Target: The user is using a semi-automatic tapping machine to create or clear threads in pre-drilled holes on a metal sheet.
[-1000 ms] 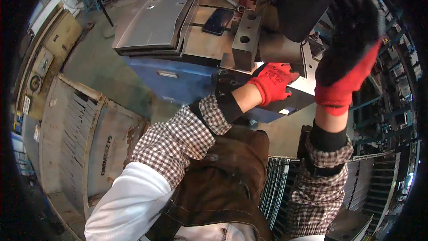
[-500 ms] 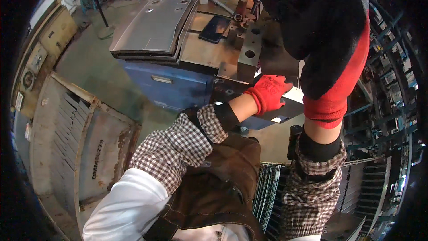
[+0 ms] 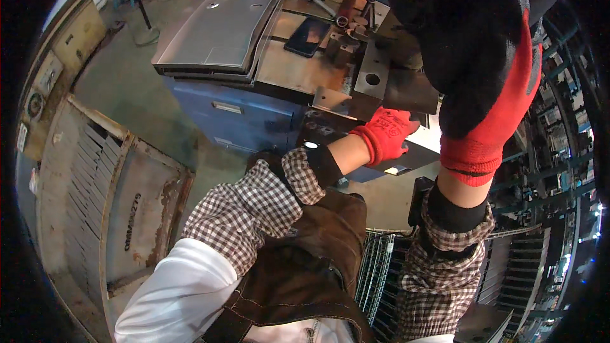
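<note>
1. Resting at the edge of a brightly lit metal plate [image 3: 428,136], the left hand [image 3: 389,131] is half curled; whether anything is gripped cannot be told.
2. The right hand [image 3: 475,76] is raised above the plate, its grasp too dark to tell.
3. The contents of the rusted metal bin [image 3: 136,225] cannot be made out.
4. Smooth grey panels [image 3: 216,32], pierced by round holes, are stacked on the worktable [image 3: 295,71].

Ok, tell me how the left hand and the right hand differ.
The left hand looks smaller, farther from the camera; the right hand looms large, close up. The left hand shows mostly red glove; the right hand shows mostly black, with red toward the wrist. Both wear red-cuffed gloves.
</note>
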A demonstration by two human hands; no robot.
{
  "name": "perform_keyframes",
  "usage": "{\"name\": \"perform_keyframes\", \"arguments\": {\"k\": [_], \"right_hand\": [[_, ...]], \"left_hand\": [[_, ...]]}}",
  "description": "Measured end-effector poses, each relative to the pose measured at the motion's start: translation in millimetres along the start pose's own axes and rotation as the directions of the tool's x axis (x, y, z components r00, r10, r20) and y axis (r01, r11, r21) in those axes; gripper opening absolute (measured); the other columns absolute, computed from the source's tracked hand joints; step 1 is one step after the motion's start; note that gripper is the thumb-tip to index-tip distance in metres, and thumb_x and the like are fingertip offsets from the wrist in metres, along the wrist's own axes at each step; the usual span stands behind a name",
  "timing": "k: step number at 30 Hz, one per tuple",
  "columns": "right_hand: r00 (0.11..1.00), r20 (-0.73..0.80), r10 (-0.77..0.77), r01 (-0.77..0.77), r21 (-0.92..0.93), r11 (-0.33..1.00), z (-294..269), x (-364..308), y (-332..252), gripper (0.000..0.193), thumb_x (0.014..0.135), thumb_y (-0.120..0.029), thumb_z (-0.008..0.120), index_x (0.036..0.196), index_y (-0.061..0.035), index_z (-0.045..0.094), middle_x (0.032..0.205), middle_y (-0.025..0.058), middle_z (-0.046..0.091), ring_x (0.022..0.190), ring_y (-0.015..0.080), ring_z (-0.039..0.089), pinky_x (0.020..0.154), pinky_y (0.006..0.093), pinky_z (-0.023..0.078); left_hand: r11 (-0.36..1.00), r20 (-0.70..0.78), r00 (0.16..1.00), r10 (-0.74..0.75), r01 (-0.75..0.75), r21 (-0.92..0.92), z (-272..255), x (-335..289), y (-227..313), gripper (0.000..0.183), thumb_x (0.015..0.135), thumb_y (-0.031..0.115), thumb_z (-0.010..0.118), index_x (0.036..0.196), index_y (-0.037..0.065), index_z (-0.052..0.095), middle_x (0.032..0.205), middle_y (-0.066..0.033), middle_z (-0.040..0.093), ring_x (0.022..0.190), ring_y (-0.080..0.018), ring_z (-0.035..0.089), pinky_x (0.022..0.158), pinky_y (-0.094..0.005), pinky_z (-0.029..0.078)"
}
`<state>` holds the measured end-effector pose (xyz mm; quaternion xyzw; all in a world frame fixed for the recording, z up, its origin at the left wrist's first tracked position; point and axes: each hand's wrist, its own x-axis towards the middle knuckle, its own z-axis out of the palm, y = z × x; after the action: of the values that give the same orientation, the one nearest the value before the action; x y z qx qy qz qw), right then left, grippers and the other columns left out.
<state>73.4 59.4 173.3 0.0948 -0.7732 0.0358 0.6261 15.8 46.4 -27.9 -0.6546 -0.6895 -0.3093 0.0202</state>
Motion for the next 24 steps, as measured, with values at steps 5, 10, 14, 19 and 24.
{"name": "perform_keyframes", "arguments": {"k": [5,10,14,19,24], "right_hand": [[0.987,0.031,-0.158,0.161,-0.221,0.962,-5,3,7,0.05,0.105,-0.035,0.045,0.142,-0.0031,0.054,0.129,0.0188,0.063,0.115,0.033,0.063,0.101,0.041,0.045],[0.975,0.071,-0.212,0.223,-0.382,0.897,-13,0,10,0.05,0.102,-0.034,0.049,0.141,-0.0021,0.054,0.129,0.0192,0.063,0.114,0.0338,0.063,0.1,0.0418,0.046],[0.996,0.018,-0.086,0.087,-0.099,0.991,-2,7,-1,0.051,0.101,-0.034,0.051,0.14,-0.0012,0.054,0.13,0.019,0.063,0.114,0.0326,0.063,0.1,0.0417,0.046],[0.992,0.035,-0.118,0.118,-0.004,0.993,-6,23,7,0.049,0.102,-0.03,0.05,0.142,-0.0008,0.051,0.13,0.0175,0.062,0.114,0.0293,0.063,0.099,0.0392,0.048],[0.979,0.091,-0.185,0.146,0.327,0.934,-15,63,20,0.048,0.104,-0.025,0.05,0.144,-0.0003,0.049,0.131,0.0158,0.061,0.114,0.0257,0.063,0.096,0.0364,0.051]], "left_hand": [[1.0,0.013,0.999,-0.029,0.029,-0.01,-1,0,1,0.042,0.079,0.034,0.078,0.112,0.012,0.063,0.113,-0.0159,0.063,0.11,-0.035,0.063,0.09,-0.0523,0.049],[0.999,0.093,0.995,-0.037,0.036,0.02,-6,3,5,0.042,0.079,0.034,0.078,0.112,0.012,0.063,0.114,-0.0174,0.063,0.11,-0.0361,0.062,0.094,-0.0533,0.047],[0.998,0.043,0.999,0.021,-0.024,0.062,0,2,-4,0.043,0.078,0.038,0.075,0.109,0.01,0.068,0.11,-0.0184,0.064,0.106,-0.0365,0.062,0.096,-0.0503,0.046],[0.992,-0.05,0.994,0.096,-0.092,0.082,8,2,-6,0.051,0.078,0.037,0.076,0.121,0.014,0.065,0.11,-0.0165,0.063,0.11,-0.0347,0.059,0.107,-0.0496,0.038],[0.988,-0.047,0.99,0.134,-0.13,0.079,6,4,-5,0.059,0.077,0.035,0.077,0.13,0.014,0.061,0.109,-0.0142,0.063,0.113,-0.0328,0.059,0.114,-0.0482,0.033]]}}
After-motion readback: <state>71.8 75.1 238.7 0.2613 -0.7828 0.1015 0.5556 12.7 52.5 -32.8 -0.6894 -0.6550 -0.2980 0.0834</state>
